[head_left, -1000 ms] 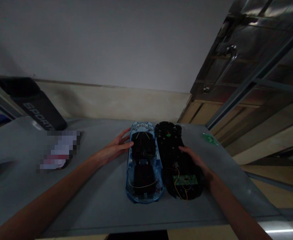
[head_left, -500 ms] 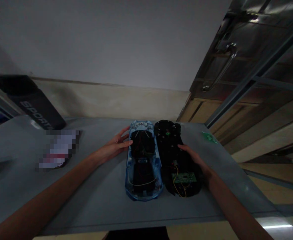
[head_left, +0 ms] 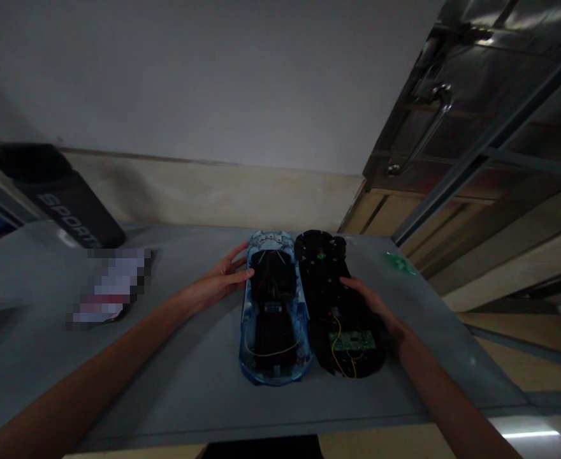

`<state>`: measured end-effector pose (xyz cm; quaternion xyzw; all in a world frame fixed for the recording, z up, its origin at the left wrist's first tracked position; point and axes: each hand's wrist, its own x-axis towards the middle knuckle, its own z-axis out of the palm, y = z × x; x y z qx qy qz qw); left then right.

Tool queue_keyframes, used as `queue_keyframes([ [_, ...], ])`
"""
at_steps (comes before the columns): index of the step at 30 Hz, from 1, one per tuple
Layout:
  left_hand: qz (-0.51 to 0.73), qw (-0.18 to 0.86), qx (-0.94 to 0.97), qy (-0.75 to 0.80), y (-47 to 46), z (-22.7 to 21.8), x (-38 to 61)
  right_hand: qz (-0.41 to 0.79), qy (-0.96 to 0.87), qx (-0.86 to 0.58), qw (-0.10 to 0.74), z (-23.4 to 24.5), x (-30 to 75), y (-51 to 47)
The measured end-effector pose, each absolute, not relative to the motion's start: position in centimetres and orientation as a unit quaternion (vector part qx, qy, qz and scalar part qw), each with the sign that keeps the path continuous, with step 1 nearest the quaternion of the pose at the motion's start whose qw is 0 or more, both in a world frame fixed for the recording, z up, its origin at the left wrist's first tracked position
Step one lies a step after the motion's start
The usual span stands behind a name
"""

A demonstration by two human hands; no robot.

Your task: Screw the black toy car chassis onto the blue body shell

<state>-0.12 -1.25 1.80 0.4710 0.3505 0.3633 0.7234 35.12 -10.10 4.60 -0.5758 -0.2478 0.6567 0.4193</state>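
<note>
Blue translucent plastic toy-car body shell (head_left: 275, 306) lies lengthwise near the middle of the flat grey table (head_left: 180, 382), its hollow side apparently up; just beside it, toward the table's right end, is a black plastic chassis (head_left: 326, 287). The left hand (head_left: 220, 278) lightly grips the shell, thumb at the rim and fingers along the outer wall. The right hand (head_left: 377, 304) has its thumb on the chassis's outer edge, fingers hidden, so whether it is closed I cannot tell. Both parts look light and stiff, the glossy shell probably slippery and easily cracked. Their rims seem the safest hold, clear of the green circuit board (head_left: 352, 340) and thin yellow wires (head_left: 334, 349).
</note>
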Motion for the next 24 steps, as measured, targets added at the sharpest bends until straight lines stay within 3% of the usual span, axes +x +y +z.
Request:
queue_keyframes([
  [24, 0.353, 0.726, 0.471, 0.357, -1.24, 2.08, -0.12, 0.672, -0.260, -0.546, 0.427, 4.22, 35.24, -10.22],
])
